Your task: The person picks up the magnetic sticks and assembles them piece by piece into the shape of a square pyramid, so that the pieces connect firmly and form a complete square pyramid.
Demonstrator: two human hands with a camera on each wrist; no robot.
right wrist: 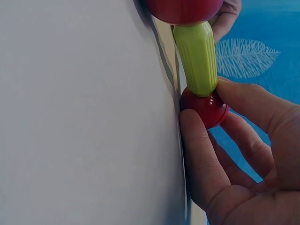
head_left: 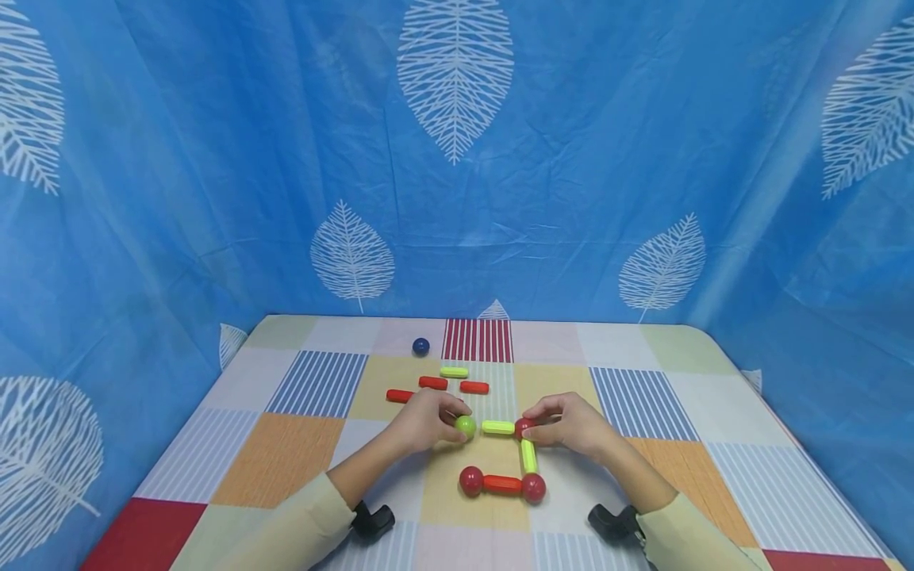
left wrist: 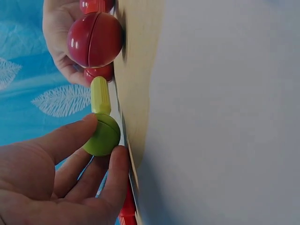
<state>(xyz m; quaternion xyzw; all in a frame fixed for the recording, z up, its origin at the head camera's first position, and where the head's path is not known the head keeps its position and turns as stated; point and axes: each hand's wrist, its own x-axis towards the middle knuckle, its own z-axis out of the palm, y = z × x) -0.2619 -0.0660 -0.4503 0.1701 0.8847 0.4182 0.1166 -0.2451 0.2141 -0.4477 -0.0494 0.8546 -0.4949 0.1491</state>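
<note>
on the near middle part of a patchwork-patterned tablecloth (head_left: pixel 286 460) of plain and striped squares, the left hand (head_left: pixel 421 424) pinches a glossy lime-green ball (head_left: pixel 466 427) between its thumb and bent fingers, the grip opened only about as wide as the ball. facing it, the right hand (head_left: pixel 567 424) holds a shiny dark-red ball (head_left: pixel 521 428) in the same manner, thumb on one side and fingertips on the other, opened to the ball's width.

from this red ball a ridged yellow-green rod (head_left: pixel 498 427) points towards the lime-green ball; the head view shows a narrow gap between the two. a second yellow-green rod (head_left: pixel 528 457) runs from the held ball towards the person and meets the near right red ball (head_left: pixel 533 488). a bright-red rod (head_left: pixel 502 484) lies between that one and the near left red ball (head_left: pixel 471 481), touching both, so the pieces make three sides of a square.

beyond the left hand lie a loose yellow-green rod (head_left: pixel 454 372) and three loose red rods (head_left: pixel 432 382), the leftmost partly close behind the fingers. farther back sits a small dark-blue ball (head_left: pixel 421 346).

both forearms wear cream sleeves (head_left: pixel 307 515), with black devices (head_left: pixel 371 522) at the wrists. behind the table hangs a blue curtain (head_left: pixel 528 198) printed with white leaves.
</note>
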